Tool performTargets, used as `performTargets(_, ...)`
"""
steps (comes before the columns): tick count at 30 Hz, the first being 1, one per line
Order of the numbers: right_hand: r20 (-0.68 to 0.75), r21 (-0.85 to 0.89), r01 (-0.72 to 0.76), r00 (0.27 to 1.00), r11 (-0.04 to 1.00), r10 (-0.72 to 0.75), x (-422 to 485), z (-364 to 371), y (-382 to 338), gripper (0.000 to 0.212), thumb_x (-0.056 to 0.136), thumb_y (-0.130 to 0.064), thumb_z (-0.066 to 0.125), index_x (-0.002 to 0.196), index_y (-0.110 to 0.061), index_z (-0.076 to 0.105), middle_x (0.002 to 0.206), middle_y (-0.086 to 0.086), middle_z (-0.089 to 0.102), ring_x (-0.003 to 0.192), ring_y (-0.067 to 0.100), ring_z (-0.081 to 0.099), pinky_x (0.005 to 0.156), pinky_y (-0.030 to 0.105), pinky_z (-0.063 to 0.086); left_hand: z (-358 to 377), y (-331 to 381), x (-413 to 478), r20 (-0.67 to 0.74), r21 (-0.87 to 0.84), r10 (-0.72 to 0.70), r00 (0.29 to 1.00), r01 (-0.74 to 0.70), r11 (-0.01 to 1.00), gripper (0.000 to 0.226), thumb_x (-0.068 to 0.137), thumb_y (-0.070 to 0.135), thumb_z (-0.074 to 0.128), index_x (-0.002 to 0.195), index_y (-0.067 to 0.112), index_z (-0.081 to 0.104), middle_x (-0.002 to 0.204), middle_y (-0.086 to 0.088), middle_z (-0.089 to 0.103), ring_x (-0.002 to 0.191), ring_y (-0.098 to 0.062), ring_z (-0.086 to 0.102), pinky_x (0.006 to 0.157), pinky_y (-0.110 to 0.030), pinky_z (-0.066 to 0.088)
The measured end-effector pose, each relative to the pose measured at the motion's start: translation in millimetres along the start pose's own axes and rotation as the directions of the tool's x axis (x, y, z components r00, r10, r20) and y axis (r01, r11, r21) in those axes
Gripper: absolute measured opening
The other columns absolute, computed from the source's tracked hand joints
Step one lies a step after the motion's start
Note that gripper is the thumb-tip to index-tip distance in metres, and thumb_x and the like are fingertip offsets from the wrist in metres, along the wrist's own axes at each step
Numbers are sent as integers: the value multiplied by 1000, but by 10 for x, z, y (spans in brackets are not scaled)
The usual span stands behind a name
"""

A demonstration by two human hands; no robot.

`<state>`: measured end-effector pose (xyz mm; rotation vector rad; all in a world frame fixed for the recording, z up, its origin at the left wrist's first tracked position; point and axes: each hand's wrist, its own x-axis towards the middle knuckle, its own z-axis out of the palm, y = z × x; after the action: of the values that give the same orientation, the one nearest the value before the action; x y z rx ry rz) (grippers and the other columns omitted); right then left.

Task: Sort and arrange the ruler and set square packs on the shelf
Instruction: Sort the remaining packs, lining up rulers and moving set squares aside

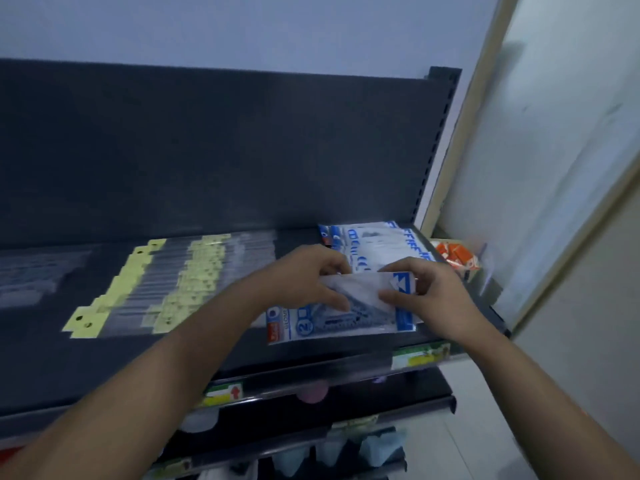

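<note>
Fingers (332, 269) of the left hand (308, 282) curl over the top edge of a set square pack (360, 284) with the thumb pressed on its near face, and the right hand (429, 292) pinches the blue-printed end in the same way. The pack is tilted up on its long edge, just above a second pack (329, 325) that lies flat near the front lip of the shelf (104, 368). The film looks slick and floppy, so a light pinch could let it sag or slip. Setting it down carelessly could nudge the flat pack over the lip, or ruffle the overlapped row of packs (377, 239) just behind the hands. The ruler packs (166, 282), fanned out with their yellow header cards, lie well to the left and seem out of harm's way. Both grips are narrow, closed on thin plastic from either end. No finger touches the flat pack or the row, as far as the blur allows.
</note>
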<state>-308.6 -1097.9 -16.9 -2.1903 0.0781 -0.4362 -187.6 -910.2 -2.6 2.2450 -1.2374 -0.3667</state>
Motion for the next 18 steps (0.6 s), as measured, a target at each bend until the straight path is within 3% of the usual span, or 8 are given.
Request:
performTargets(2, 5, -26, -64, 998, 998, 64, 20, -303, 299, 28, 74, -13, 79, 82, -36, 65, 90, -9, 69, 74, 7, 65, 67, 31, 56, 251, 150, 291, -36, 52, -26, 999, 28, 998, 34, 74, 38, 80, 101, 27, 63, 92, 11, 58, 85, -9, 56, 75, -29, 47)
performTargets(4, 8, -85, -121, 993, 989, 122, 61, -545, 645, 25, 75, -16, 79, 82, -33, 62, 95, -7, 66, 79, 12, 64, 70, 34, 57, 498, 234, 508, -67, 81, -60, 996, 66, 995, 35, 75, 41, 78, 104, 33, 59, 93, 16, 52, 81, -3, 51, 72, -27, 44)
performTargets(7, 77, -181, -29, 996, 983, 43, 166, -765, 1058, 30, 73, -20, 79, 93, -33, 61, 94, -17, 60, 77, -5, 58, 64, 9, 47, 753, 334, 682, -103, 90, -172, 980, 182, 979, 37, 73, 43, 78, 103, 41, 56, 98, 19, 53, 86, -1, 51, 76, -26, 45)
performTargets(9, 167, -207, 52, 986, 977, -17, 212, -791, 1212, 38, 73, -23, 80, 104, -31, 60, 101, -14, 57, 83, -8, 53, 68, 2, 39, 828, 411, 732, -108, 98, -235, 966, 245, 964, 43, 71, 37, 81, 108, 35, 59, 104, 14, 58, 92, -6, 54, 82, -25, 46)
performTargets(13, 328, -274, 171, 942, 946, -76, 250, -761, 1351, 44, 82, -31, 70, 123, -24, 55, 126, -4, 48, 116, 12, 45, 99, 21, 34, 873, 582, 694, -175, 170, -361, 916, 389, 905, 51, 69, 35, 83, 114, 26, 60, 112, 9, 59, 103, -13, 56, 94, -31, 44)
performTargets(18, 296, -250, 294, 930, 922, -216, 261, -777, 1283, 39, 90, -35, 60, 126, -21, 54, 128, -3, 52, 119, 15, 47, 104, 33, 35, 853, 720, 473, -298, 306, -394, 869, 478, 823, 63, 76, 60, 68, 128, 28, 52, 130, 7, 54, 119, -16, 51, 103, -35, 37)
